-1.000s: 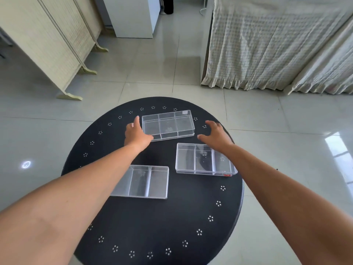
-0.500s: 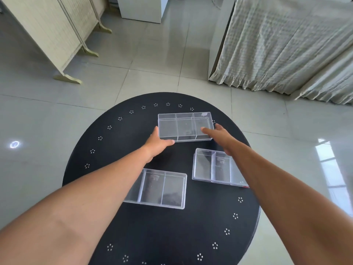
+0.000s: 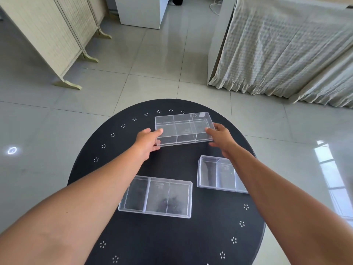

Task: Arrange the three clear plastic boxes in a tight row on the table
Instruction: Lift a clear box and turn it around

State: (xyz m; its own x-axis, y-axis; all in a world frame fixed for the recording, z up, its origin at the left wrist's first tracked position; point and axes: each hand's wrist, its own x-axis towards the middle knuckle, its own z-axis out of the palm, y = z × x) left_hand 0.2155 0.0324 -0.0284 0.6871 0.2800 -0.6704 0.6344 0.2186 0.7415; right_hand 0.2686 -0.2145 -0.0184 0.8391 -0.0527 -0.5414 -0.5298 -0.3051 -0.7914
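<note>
Three clear plastic boxes with inner dividers are on a round black table [image 3: 172, 243]. The far box [image 3: 184, 129] is held at both short ends: my left hand [image 3: 148, 142] grips its left end and my right hand [image 3: 219, 138] grips its right end. It looks lifted slightly off the tabletop. A second box [image 3: 155, 197] lies flat near the table's middle, below my left forearm. The third box [image 3: 217, 174] lies to the right, partly hidden by my right forearm.
The table has small white flower marks around its rim. Beyond it is a grey tiled floor, a folding screen [image 3: 47, 35] at the left, a white cabinet [image 3: 141, 10] at the back and a cloth-covered bed [image 3: 286, 48] at the right.
Both hands have closed on the ends of the far box, which has risen a little from the table. The camera has come closer to the table.
</note>
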